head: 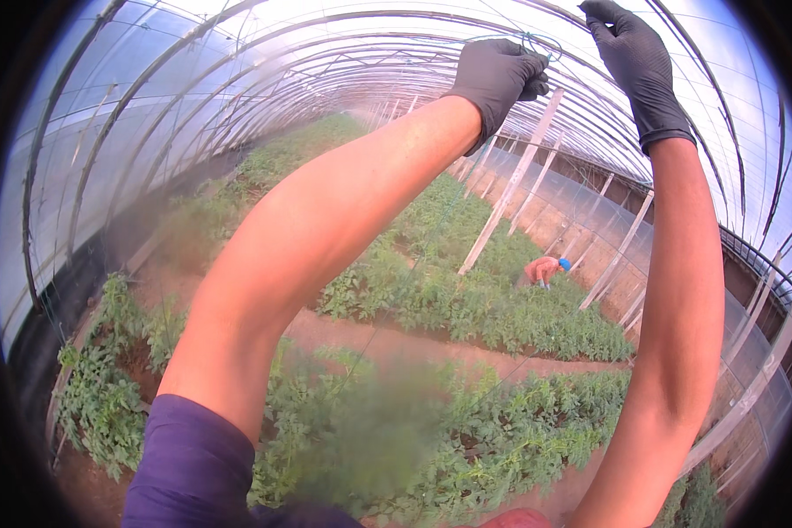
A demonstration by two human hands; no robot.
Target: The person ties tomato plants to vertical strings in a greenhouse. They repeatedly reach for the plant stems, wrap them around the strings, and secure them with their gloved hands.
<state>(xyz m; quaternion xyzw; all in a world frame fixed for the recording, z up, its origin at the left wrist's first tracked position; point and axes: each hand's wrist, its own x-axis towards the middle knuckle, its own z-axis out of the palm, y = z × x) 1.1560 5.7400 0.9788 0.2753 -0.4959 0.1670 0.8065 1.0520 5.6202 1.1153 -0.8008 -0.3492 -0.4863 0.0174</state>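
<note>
Both of my hands wear black gloves and are raised overhead inside a plastic-covered greenhouse. My left hand point(503, 71), near the top centre, is closed on a thin green twine point(495, 36); loops of it stand out above the fingers. Up at the top edge, to the right, my right hand point(630, 49) has its fingers bent together; whether it holds any twine cannot be made out. A strand of green twine hangs down below my left hand, in front of the plants.
Leafy green plants point(501, 422) grow in rows, with a soil path point(409, 343) between them. Slanted posts point(515, 178) stand on the right under curved roof poles point(152, 66). A person in a blue cap point(544, 269) bends over the plants farther off.
</note>
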